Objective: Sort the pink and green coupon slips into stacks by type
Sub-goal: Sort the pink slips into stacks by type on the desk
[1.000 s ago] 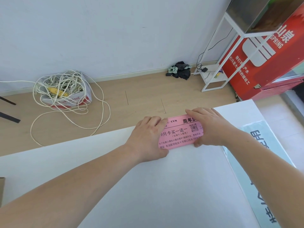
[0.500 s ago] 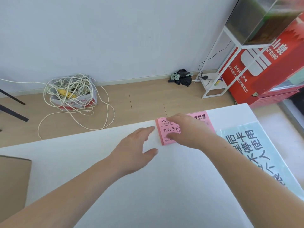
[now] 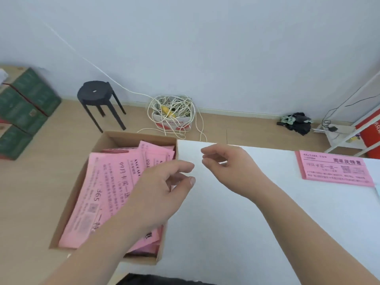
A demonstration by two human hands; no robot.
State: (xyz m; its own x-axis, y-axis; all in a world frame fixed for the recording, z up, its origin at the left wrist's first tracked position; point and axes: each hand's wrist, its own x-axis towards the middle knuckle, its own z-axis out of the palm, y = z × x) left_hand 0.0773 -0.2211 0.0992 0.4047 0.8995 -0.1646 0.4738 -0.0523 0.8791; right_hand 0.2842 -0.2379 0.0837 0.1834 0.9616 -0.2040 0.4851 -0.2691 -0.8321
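Note:
A cardboard box (image 3: 67,200) to the left of the white table (image 3: 257,233) holds several loose pink coupon slips (image 3: 102,186). My left hand (image 3: 158,192) hovers over the box's right side with loosely curled fingers, holding nothing. Above the table's far left corner is my right hand (image 3: 228,167), empty, with its fingers loosely curled. A neat stack of pink slips (image 3: 333,168) lies at the table's far right. A sliver of a pale green slip (image 3: 378,192) shows at the right edge of the view.
On the floor beyond stand a black stool (image 3: 96,95), green boxes (image 3: 22,112) at the left, a small box tangled with white cord (image 3: 172,114), a dark cloth heap (image 3: 298,122) and a white rack with a red carton (image 3: 370,128) at the right.
Both hands have left the pink stack and swung left. The view has turned left, so the box of loose pink slips is in sight and the stack sits far right.

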